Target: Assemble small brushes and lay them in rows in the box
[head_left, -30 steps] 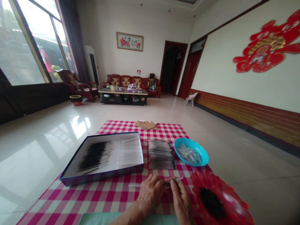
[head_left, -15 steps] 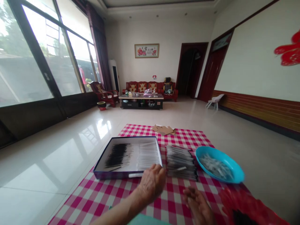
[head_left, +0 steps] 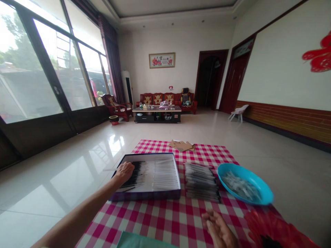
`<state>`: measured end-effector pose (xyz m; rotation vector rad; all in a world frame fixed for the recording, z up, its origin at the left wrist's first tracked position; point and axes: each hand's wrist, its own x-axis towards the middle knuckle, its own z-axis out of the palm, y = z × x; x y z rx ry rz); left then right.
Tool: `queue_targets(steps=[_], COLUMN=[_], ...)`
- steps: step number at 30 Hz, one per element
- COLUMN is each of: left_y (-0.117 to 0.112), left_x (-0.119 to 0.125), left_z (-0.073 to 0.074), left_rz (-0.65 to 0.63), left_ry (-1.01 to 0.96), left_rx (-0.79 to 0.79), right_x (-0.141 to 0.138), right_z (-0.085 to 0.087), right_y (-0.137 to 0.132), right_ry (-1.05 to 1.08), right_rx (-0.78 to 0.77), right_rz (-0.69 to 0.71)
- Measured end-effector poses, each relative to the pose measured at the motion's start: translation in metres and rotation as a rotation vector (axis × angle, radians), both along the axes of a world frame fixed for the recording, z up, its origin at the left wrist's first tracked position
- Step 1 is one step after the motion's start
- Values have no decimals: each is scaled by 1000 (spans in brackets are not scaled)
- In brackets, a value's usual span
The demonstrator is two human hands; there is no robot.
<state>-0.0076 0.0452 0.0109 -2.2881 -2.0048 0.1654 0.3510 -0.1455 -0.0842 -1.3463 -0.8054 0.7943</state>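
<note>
In my remote head view, the left hand [head_left: 125, 170] hangs over the box [head_left: 147, 195], fingers closed on a slim pale tube [head_left: 110, 169] jutting past the left rim, beside dark slender rods [head_left: 138, 172]. The right hand [head_left: 218, 227] hovers above the checked desk cloth [head_left: 160, 215], fingers loosely curled on nothing visible. I judge the tube light, stiff, slippery, best pinched mid-length. The framed wall picture [head_left: 162, 60] reads 家; its smaller characters blur.
</note>
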Motion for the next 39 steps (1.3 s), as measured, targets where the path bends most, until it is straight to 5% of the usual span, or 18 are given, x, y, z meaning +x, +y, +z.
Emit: queue_targets(steps=[3,8,14,17,22,26,31,36,39], left_y=[-2,-7,-52,-98,-150,-150,-139,-141,-150], left_x=[0,14,82,130,192,209,207,203,201], left_z=[-2,12,29,14,-37,-63,-84,-88,-71], left_rz=[27,10,-190,-453,-697,-782,-715,-658,-804], left_ry=[-3,-34,-130,-258,-436,-545,-723,-853,-994], left_rx=[-17,12,73,88,99,38,137,244,212], right_x=[4,3,-2,3,3,-1,0,2,2], right_z=[1,-6,-19,-17,1,12,9,2,3], right_y=[0,0,3,2,-2,-5,-3,-3,-5], right_ry=[66,31,-42,-43,-76,-87,-108,-159,-187], right_rx=[-35,21,67,52,34,68,77,46,49], right_rz=[115,105,57,132,149,139,86,74,131])
